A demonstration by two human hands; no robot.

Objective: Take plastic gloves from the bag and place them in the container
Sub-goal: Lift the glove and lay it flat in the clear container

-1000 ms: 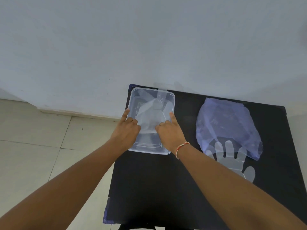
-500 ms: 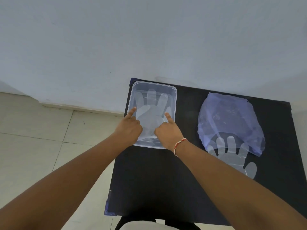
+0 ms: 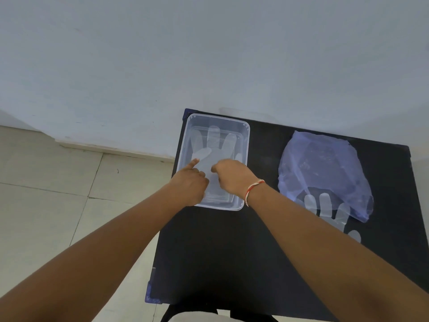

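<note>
A clear rectangular container (image 3: 185,140) stands at the far left of the black table (image 3: 232,252). A clear plastic glove (image 3: 214,145) lies flat inside it, fingers pointing away from me. My left hand (image 3: 190,182) rests on the glove's left side with the index finger stretched out and the other fingers curled. Over the glove's palm area, my right hand (image 3: 232,175) has its fingers curled down; whether they pinch the plastic is hidden. To the right lies a bluish translucent bag (image 3: 325,168), with a second glove (image 3: 325,208) sticking out of its near opening.
The table stands against a pale wall, its left edge running just beside the container. A tiled floor (image 3: 58,182) is on the left. My right wrist wears a red and white thread band (image 3: 253,189).
The glove has been spread flat in the container. My right hand has shifted left and curled its fingers, its index finger no longer stretched out. My left hand stays on the glove.
</note>
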